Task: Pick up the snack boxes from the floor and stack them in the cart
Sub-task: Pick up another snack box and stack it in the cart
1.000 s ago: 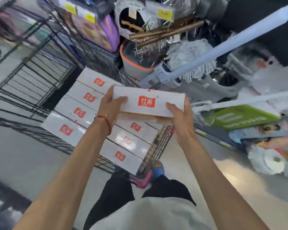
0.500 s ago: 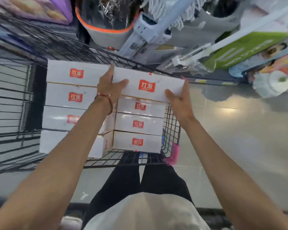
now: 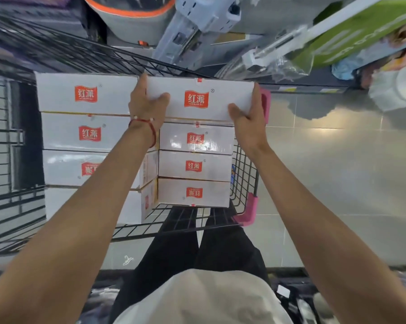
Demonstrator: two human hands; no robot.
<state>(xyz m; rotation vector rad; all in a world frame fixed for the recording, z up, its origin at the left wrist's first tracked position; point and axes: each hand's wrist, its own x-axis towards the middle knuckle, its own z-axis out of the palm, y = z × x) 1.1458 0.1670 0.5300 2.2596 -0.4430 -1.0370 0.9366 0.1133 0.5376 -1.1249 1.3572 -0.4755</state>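
I hold a white snack box (image 3: 204, 99) with a red logo by its two short ends, at the far right corner of the black wire cart (image 3: 245, 169). My left hand (image 3: 148, 105) grips its left end, thumb on top. My right hand (image 3: 249, 114) grips its right end. Under and around it the cart holds several identical white boxes (image 3: 85, 132) in two columns; the left column stands higher than the right column (image 3: 195, 166), apart from the box I hold, which sits level with the left column's top.
Pink corner guards (image 3: 248, 209) mark the cart's right side. Behind the cart lean mop handles (image 3: 197, 24), an orange-rimmed grey bucket (image 3: 129, 12), a green package (image 3: 360, 31) and bagged goods. Grey tiled floor (image 3: 337, 171) spreads to the right. My legs stand at the cart's near end.
The box has come down and forward from above the cart into the far right corner, level with the left column's top. My view has tilted further down.
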